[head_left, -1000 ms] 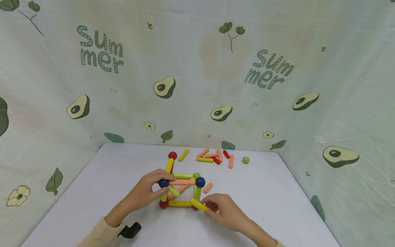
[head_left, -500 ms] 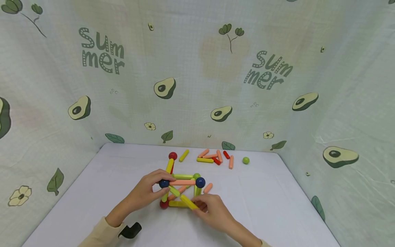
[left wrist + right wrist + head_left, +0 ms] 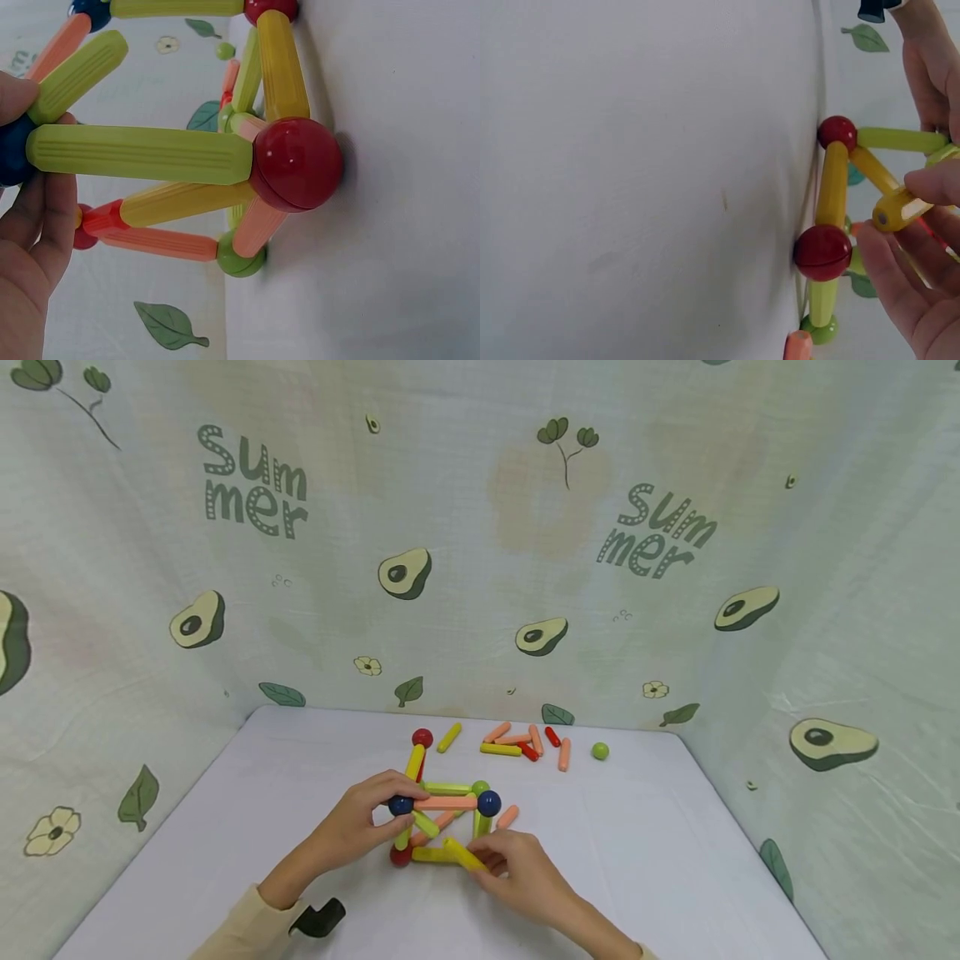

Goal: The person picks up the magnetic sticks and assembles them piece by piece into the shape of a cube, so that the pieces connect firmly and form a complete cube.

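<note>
My left hand (image 3: 358,818) grips a dark blue ball (image 3: 401,806) at the near top left corner of a frame built of magnetic rods and balls. A short light green rod (image 3: 79,75) juts from that ball with a free end. A peach rod (image 3: 446,803) links it to a second blue ball (image 3: 489,803). Between thumb and fingers, my right hand (image 3: 521,870) pinches a yellow magnetic rod (image 3: 463,853). It is tilted, close to the light green rod's free end. Red balls (image 3: 823,253) form the frame's near bottom corners; my right hand hides one in the head view.
Loose peach, red and yellow rods (image 3: 500,749) lie along the table's back edge, with a green ball (image 3: 600,751) to their right. A single peach rod (image 3: 508,817) lies right of the frame. Printed cloth (image 3: 465,510) hangs behind the white table (image 3: 645,827).
My right hand has moved left with the yellow rod, from the frame's near right corner toward the light green rod. The left hand keeps its hold on the blue ball.
</note>
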The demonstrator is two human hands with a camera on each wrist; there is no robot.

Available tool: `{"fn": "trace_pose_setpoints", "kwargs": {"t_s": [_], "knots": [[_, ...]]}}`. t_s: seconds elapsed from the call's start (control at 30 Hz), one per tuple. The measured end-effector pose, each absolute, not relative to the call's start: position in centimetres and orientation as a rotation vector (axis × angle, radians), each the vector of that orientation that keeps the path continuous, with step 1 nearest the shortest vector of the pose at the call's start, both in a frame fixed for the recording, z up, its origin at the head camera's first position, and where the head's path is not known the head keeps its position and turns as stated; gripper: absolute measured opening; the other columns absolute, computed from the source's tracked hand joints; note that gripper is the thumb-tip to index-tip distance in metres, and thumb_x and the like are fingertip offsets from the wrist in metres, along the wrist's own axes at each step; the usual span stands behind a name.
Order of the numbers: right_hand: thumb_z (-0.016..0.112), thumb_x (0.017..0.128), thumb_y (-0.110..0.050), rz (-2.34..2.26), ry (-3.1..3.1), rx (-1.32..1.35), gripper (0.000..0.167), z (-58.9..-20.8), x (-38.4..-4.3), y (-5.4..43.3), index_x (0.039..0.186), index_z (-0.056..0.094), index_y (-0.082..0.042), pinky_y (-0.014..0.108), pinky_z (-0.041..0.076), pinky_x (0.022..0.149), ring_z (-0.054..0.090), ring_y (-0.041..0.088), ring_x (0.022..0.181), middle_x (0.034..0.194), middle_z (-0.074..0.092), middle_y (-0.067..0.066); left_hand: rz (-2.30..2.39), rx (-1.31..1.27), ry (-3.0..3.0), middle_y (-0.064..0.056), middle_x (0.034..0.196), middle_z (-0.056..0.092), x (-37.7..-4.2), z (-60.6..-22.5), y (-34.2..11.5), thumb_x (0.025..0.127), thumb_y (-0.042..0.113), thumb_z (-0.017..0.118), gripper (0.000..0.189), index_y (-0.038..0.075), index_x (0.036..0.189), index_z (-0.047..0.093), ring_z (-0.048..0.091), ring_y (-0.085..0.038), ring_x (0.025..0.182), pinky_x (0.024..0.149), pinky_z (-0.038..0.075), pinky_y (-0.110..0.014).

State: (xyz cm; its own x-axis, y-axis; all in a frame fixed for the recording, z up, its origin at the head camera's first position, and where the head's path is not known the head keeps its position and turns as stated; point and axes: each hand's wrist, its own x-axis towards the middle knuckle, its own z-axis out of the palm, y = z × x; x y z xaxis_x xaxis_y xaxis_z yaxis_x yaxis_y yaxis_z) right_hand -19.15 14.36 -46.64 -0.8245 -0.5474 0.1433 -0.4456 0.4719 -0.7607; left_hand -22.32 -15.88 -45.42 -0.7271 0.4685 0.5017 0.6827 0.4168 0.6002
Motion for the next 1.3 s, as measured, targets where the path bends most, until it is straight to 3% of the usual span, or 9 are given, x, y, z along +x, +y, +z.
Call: {"fn": "trace_pose_setpoints", "kwargs": {"t_s": [0.1, 0.3, 0.5, 0.77, 0.93, 1.1, 1.3], "knots": [[0.08, 0.093, -0.008, -1.282, 2.585, -0.881, 0.022, -46.5, -19.1, 14.6, 0.112, 0.072, -0.015, 0.022, 0.061, 0.076, 0.068, 0.002, 0.086, 0.1, 0.072, -0.008, -1.227, -1.003, -2.43, 0.014, 0.126, 0.068, -22.3, -45.3, -15.9, 0.094, 0.009, 0.082, 0.042, 0.031, 0.128, 0.07, 0.066, -0.01, 0.113, 0.096, 0.059, -0.028], [0.079, 0.091, -0.004, -1.296, 2.57, -0.954, 0.032, -46.4, -19.2, 15.0, 0.117, 0.065, -0.014, 0.03, 0.063, 0.076, 0.068, 0.002, 0.084, 0.096, 0.071, -0.009, -1.234, -1.005, -2.435, 0.013, 0.127, 0.068, -22.2, -45.1, -15.9, 0.095, 0.01, 0.082, 0.042, 0.032, 0.128, 0.07, 0.066, -0.01, 0.113, 0.098, 0.057, -0.027], [0.082, 0.093, -0.009, -1.35, 2.534, -1.016, 0.021, -46.5, -19.3, 15.4, 0.106, 0.069, -0.019, 0.025, 0.062, 0.075, 0.069, 0.005, 0.087, 0.1, 0.07, -0.009, -1.236, -1.011, -2.429, 0.013, 0.126, 0.068, -22.2, -45.0, -15.9, 0.094, 0.008, 0.082, 0.041, 0.03, 0.126, 0.071, 0.066, -0.011, 0.114, 0.098, 0.058, -0.028], [0.083, 0.092, -0.009, -1.355, 2.626, -0.915, 0.022, -46.1, -19.3, 15.7, 0.106, 0.069, -0.018, 0.026, 0.061, 0.075, 0.067, 0.006, 0.082, 0.098, 0.073, -0.011, -1.262, -1.006, -2.431, 0.014, 0.125, 0.068, -22.3, -45.1, -15.8, 0.094, 0.008, 0.082, 0.04, 0.03, 0.127, 0.072, 0.067, -0.01, 0.112, 0.097, 0.058, -0.026], [0.085, 0.091, -0.012, -1.377, 2.678, -0.872, 0.022, -46.4, -19.2, 15.4, 0.111, 0.077, -0.018, 0.023, 0.059, 0.078, 0.067, 0.002, 0.086, 0.101, 0.076, -0.012, -1.245, -1.011, -2.43, 0.014, 0.125, 0.068, -22.4, -45.1, -15.8, 0.095, 0.009, 0.082, 0.041, 0.031, 0.127, 0.071, 0.066, -0.01, 0.112, 0.097, 0.058, -0.027], [0.088, 0.089, -0.017, -1.347, 2.816, -0.887, 0.021, -46.7, -18.9, 14.7, 0.107, 0.082, -0.023, 0.023, 0.056, 0.075, 0.061, 0.002, 0.083, 0.098, 0.075, -0.014, -1.234, -1.011, -2.431, 0.014, 0.126, 0.068, -22.4, -45.1, -15.9, 0.096, 0.011, 0.081, 0.041, 0.032, 0.129, 0.07, 0.066, -0.01, 0.112, 0.097, 0.058, -0.027], [0.086, 0.091, -0.021, -1.362, 2.794, -0.798, 0.015, -46.9, -18.8, 13.7, 0.105, 0.082, -0.019, 0.023, 0.057, 0.074, 0.062, 0.0, 0.08, 0.096, 0.079, -0.009, -1.23, -1.009, -2.435, 0.013, 0.126, 0.068, -22.2, -44.9, -15.9, 0.095, 0.009, 0.081, 0.042, 0.031, 0.128, 0.07, 0.066, -0.01, 0.112, 0.097, 0.058, -0.028]]}}
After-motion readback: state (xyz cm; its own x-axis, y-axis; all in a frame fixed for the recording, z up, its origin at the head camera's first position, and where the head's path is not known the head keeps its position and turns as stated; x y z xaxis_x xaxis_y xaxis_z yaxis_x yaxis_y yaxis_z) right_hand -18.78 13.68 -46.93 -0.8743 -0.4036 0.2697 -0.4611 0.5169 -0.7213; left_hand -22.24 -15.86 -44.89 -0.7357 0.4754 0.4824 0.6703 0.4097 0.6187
